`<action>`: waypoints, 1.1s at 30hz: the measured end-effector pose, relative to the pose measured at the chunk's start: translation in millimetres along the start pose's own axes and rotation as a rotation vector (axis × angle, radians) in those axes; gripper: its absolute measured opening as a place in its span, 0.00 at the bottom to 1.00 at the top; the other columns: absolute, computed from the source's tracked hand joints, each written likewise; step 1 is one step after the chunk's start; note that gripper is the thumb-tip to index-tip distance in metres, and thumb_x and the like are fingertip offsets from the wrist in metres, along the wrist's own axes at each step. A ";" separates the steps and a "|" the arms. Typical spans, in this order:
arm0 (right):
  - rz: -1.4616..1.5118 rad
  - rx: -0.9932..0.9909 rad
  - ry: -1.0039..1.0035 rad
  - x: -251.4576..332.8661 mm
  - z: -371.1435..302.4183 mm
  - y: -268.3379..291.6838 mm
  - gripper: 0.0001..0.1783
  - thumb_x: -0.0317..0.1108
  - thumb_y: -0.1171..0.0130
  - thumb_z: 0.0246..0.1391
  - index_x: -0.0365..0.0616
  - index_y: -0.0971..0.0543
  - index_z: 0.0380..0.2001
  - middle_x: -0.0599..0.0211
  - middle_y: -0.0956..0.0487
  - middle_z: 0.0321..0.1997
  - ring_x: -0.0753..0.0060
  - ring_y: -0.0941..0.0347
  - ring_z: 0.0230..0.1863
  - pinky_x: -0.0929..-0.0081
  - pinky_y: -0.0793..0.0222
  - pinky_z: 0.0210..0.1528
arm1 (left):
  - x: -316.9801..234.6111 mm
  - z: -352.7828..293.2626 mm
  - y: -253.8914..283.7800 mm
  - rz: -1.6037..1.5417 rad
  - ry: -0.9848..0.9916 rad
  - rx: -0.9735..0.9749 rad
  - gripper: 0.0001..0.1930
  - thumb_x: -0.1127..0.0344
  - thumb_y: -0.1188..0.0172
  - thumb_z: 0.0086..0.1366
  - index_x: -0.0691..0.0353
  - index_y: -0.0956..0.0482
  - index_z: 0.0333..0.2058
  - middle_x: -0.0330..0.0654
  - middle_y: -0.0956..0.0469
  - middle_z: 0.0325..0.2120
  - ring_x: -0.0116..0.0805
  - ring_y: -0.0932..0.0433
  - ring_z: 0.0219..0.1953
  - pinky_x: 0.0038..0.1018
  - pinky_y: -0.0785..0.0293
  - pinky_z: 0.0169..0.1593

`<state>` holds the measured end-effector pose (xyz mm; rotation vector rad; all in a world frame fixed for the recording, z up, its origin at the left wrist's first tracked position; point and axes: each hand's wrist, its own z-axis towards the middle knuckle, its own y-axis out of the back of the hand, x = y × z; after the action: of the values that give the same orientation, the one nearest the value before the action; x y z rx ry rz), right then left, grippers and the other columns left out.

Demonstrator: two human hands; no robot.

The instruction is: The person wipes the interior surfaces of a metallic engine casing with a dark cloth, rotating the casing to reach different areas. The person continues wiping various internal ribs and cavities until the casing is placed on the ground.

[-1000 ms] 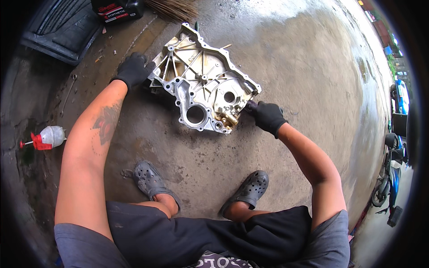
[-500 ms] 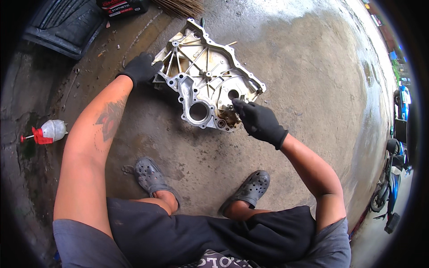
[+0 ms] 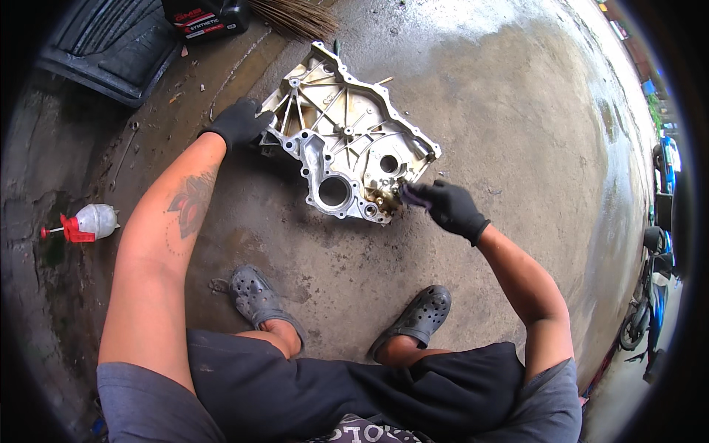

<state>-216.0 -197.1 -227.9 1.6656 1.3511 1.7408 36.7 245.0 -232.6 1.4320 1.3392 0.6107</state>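
Note:
In front of me is a cast metal engine cover (image 3: 358, 111), with ribs, a round opening and brown oily stains at its lower right. My left hand (image 3: 240, 123), in a black glove, grips its left edge, fingers closed around the rim. At the stained lower right corner is my right hand (image 3: 450, 207), also gloved in black. Its fingers are closed, with a thin purplish-grey piece (image 3: 416, 196) showing at their tips; what kind of thing this is, I cannot make out.
A black plastic tray (image 3: 111, 55) stands at the far left, beside a black oil bottle (image 3: 207, 16) and a stick broom (image 3: 299, 15). Left of my arm lies a clear bottle with a red top (image 3: 92, 223). Motorcycles (image 3: 650, 295) are parked at far right.
My right hand has moved right and slightly down, and the purplish piece now shows at its fingers. The cover and left hand sit slightly lower and further right in view.

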 end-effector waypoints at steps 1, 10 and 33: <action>0.073 -0.091 -0.185 -5.2 8.4 7.9 0.20 0.36 0.49 0.68 0.59 0.20 0.60 0.55 0.18 0.35 0.48 0.20 0.36 0.55 0.25 0.40 | -0.5 0.8 0.6 0.006 -0.001 0.004 0.29 0.42 0.44 0.70 0.65 0.21 0.53 0.59 0.25 0.56 0.55 0.22 0.57 0.41 0.28 0.61; -0.124 0.357 -0.269 41.7 47.7 -17.6 0.50 0.27 0.46 0.53 0.37 0.58 0.76 0.36 0.19 0.36 0.33 0.20 0.36 0.45 0.25 0.38 | -8.2 3.4 5.2 0.033 0.020 0.041 0.27 0.44 0.44 0.71 0.66 0.20 0.51 0.60 0.24 0.54 0.56 0.22 0.56 0.41 0.28 0.60; -0.043 0.563 -0.141 102.3 41.2 -22.7 0.34 0.30 0.46 0.49 0.37 0.35 0.62 0.40 0.20 0.46 0.39 0.20 0.46 0.51 0.25 0.48 | -2.1 -3.4 10.9 -0.030 0.233 -0.089 0.36 0.38 0.48 0.70 0.72 0.22 0.54 0.67 0.22 0.54 0.61 0.23 0.59 0.45 0.29 0.64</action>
<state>-209.2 -89.2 -196.7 1.9713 1.9086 1.2521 37.6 245.9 -221.1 1.2963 1.4923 0.8276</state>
